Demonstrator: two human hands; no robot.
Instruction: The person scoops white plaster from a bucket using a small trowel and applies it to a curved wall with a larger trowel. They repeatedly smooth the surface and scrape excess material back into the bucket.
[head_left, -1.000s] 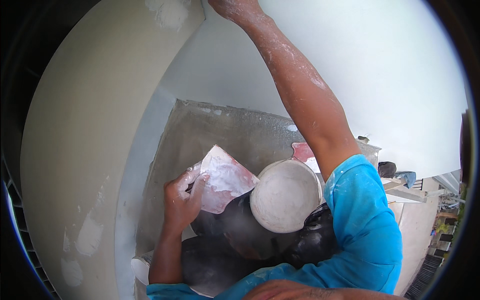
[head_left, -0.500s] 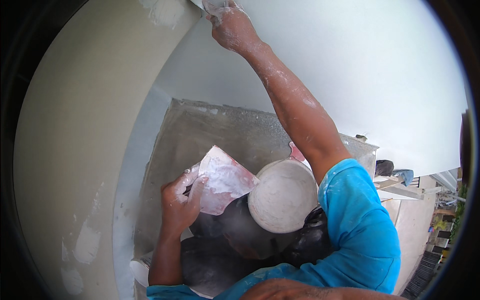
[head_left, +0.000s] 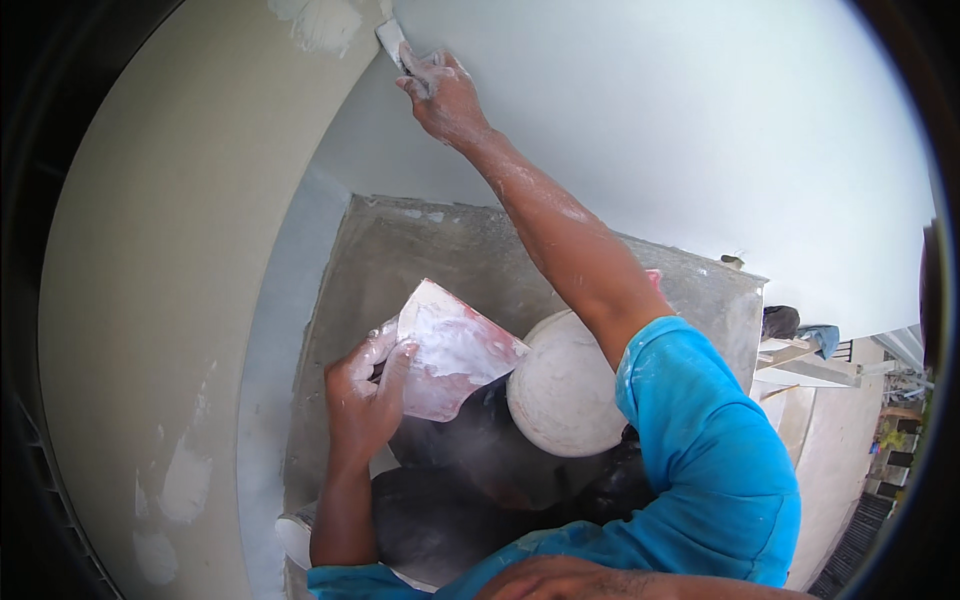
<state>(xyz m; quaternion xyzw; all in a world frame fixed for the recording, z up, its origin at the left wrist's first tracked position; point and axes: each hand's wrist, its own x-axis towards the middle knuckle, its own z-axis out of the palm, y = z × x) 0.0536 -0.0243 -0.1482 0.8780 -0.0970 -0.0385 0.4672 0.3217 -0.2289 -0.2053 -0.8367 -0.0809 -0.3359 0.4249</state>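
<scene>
My right hand (head_left: 447, 97) reaches far up to the corner between two walls, its fingers closed round a putty knife (head_left: 391, 38). The blade lies at the corner line. Low in front of my body, my left hand (head_left: 365, 385) grips the edge of a flat reddish plate (head_left: 455, 350) between thumb and fingers. White putty is smeared over the plate's upper face. White residue coats both hands. Just right of the plate stands a round whitish bucket (head_left: 563, 395), partly covered by my right arm.
The left wall (head_left: 170, 300) carries white putty patches (head_left: 187, 483); a pale wall (head_left: 700, 130) rises ahead. Below is a grey concrete surface (head_left: 400, 235). A pale round container (head_left: 295, 540) stands by my left forearm. Dark and blue cloths (head_left: 820, 338) lie at the right.
My right hand has come down and slightly left along the corner, bringing the putty knife into fuller view. The left hand keeps the plate in nearly the same place.
</scene>
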